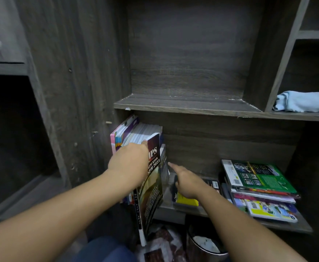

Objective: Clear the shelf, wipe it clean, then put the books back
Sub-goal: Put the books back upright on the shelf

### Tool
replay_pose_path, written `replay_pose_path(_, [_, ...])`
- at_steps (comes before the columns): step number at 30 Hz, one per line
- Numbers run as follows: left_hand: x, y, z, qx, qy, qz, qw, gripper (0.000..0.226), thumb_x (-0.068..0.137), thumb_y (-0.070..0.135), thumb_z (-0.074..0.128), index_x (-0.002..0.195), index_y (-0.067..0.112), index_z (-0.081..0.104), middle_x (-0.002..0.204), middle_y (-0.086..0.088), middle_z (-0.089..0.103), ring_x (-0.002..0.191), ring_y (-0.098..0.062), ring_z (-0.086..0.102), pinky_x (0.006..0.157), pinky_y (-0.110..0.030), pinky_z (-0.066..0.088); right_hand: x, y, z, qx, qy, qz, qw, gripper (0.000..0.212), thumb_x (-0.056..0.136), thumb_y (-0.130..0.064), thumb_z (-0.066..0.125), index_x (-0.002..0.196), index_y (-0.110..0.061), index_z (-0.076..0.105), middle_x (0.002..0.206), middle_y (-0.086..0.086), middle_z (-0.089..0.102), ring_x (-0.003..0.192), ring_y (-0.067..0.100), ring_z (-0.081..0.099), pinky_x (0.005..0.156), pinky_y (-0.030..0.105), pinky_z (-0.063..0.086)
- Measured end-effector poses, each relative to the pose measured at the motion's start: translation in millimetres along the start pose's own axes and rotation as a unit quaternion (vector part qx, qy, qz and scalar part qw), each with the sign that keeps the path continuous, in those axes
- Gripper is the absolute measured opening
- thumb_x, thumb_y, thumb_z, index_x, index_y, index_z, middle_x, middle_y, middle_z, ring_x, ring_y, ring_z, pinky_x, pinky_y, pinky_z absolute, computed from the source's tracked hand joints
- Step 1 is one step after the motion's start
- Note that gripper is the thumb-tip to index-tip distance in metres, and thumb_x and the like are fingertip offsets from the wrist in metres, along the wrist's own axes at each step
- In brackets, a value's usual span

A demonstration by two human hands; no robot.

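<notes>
Left hand (130, 164) grips dark book (152, 188) overhanging shelf edge (171, 208); right hand (186, 183) in gap.

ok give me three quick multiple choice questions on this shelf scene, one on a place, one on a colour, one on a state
1. Where does the cloth lie?
A) on the lower shelf
B) in the right-hand compartment
C) in the bin

2. What colour is most of the top cover of the flat stack?
A) green
B) orange
C) pink

3. What is the left hand doing?
A) hanging idle
B) gripping the upright books
C) wiping with the cloth

Answers:
1 B, it sits on the board in the right compartment.
2 A, green fills most of that cover.
3 B, its fingers curl round the books.
</notes>
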State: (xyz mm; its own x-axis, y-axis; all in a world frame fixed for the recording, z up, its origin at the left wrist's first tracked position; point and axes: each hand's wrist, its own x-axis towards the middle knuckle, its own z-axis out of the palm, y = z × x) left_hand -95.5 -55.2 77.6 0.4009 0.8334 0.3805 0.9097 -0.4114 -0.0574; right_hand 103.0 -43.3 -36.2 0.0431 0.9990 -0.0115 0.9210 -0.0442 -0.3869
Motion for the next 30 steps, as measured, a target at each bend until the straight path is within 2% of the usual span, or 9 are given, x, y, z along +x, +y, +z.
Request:
replay_pose_path(3, [-8, -6, -8, 0.02, 0.006, 0.0, 1.0, 0.048, 0.092, 0.012, 0.05, 0.138, 0.019, 0.041, 0.087, -0.005, 0.055, 0.081, -0.027, 0.058, 0.061, -0.032, 0.041, 13, -17, -2, 0.013, -0.002, -0.003, 1.0, 0.098, 0.084, 0.007, 0.05, 0.152, -0.042, -0.002, 0.155, 0.005, 0.026, 0.124, 0.031, 0.049, 0.096, 0.043, 0.046])
replay_pose_path(6, [-10, -11, -12, 0.025, 0.013, 0.01, 1.0, 0.044, 0.093, 0.015, 0.051, 0.136, 0.02, 0.041, 0.101, -0.006, 0.063, 0.085, -0.027, 0.061, 0.063, -0.031, 0.041, 28, -27, -3, 0.029, -0.001, -0.008, 1.0, 0.098, 0.085, 0.011, 0.043, 0.149, -0.05, 0.002, 0.158, 0.005, 0.019, 0.131, 0.032, 0.043, 0.099, 0.042, 0.045])
replay_pose_path(8, [-8, -14, -13, 0.031, 0.009, 0.017, 0.999, 0.047, 0.093, 0.014, 0.05, 0.139, 0.021, 0.04, 0.106, -0.007, 0.064, 0.093, -0.027, 0.063, 0.065, -0.031, 0.042, 34, -28, -2, 0.024, 0.012, 0.013, 1.0, 0.082, 0.089, 0.001, 0.041, 0.148, -0.049, 0.014, 0.155, 0.009, 0.023, 0.129, 0.035, 0.044, 0.099, 0.045, 0.045])
replay_pose_path(10, [-6, -15, -12, 0.028, -0.001, 0.028, 0.999, 0.048, 0.093, 0.014, 0.05, 0.139, 0.023, 0.04, 0.107, -0.007, 0.063, 0.095, -0.027, 0.063, 0.07, -0.033, 0.048, 37, -26, -2, 0.039, 0.046, 0.031, 0.998, 0.054, 0.092, -0.017, 0.044, 0.14, -0.039, 0.03, 0.141, 0.014, 0.039, 0.116, 0.037, 0.052, 0.094, 0.047, 0.048])
replay_pose_path(13, [-5, -14, -14, 0.028, -0.019, 0.044, 0.998, 0.047, 0.093, 0.018, 0.05, 0.138, 0.025, 0.04, 0.107, -0.006, 0.062, 0.096, -0.027, 0.062, 0.074, -0.035, 0.051, 38, -22, -2, 0.069, 0.096, 0.061, 0.991, 0.035, 0.091, -0.035, 0.049, 0.119, -0.022, 0.034, 0.117, 0.017, 0.055, 0.1, 0.038, 0.058, 0.083, 0.043, 0.049])
replay_pose_path(18, [-6, -1, -21, 0.021, -0.055, 0.081, 0.995, 0.048, 0.093, 0.025, 0.052, 0.139, 0.027, 0.041, 0.113, -0.005, 0.06, 0.103, -0.026, 0.06, 0.08, -0.035, 0.051, 36, 5, 4, 0.153, 0.163, 0.202, 0.954, 0.052, 0.094, -0.016, 0.047, 0.143, -0.016, 0.028, 0.113, 0.022, 0.062, 0.101, 0.038, 0.06, 0.075, 0.034, 0.044])
replay_pose_path(22, [1, 14, -15, 0.018, -0.054, 0.079, 0.995, 0.043, 0.092, 0.023, 0.052, 0.134, 0.025, 0.045, 0.108, -0.007, 0.061, 0.099, -0.028, 0.06, 0.069, -0.033, 0.043, 28, 14, 2, 0.093, 0.195, 0.185, 0.959, 0.047, 0.095, -0.016, 0.043, 0.142, -0.019, 0.04, 0.108, 0.022, 0.064, 0.1, 0.039, 0.059, 0.077, 0.036, 0.046])
replay_pose_path(25, [19, 23, -7, 0.031, -0.032, 0.058, 0.997, 0.039, 0.09, 0.015, 0.053, 0.129, 0.02, 0.047, 0.1, -0.009, 0.061, 0.093, -0.03, 0.062, 0.062, -0.032, 0.04, 25, 15, -7, 0.02, 0.223, 0.157, 0.962, 0.053, 0.096, -0.016, 0.043, 0.148, -0.019, 0.034, 0.112, 0.019, 0.064, 0.102, 0.037, 0.06, 0.076, 0.036, 0.044])
replay_pose_path(30, [59, 36, 24, 0.038, -0.015, 0.005, 0.999, 0.051, 0.089, 0.003, 0.05, 0.138, 0.009, 0.036, 0.104, -0.014, 0.061, 0.096, -0.034, 0.062, 0.062, -0.036, 0.04, 13, 21, -14, -0.045, 0.228, 0.148, 0.961, 0.059, 0.098, -0.016, 0.045, 0.152, -0.019, 0.022, 0.111, 0.013, 0.062, 0.098, 0.032, 0.063, 0.07, 0.034, 0.043])
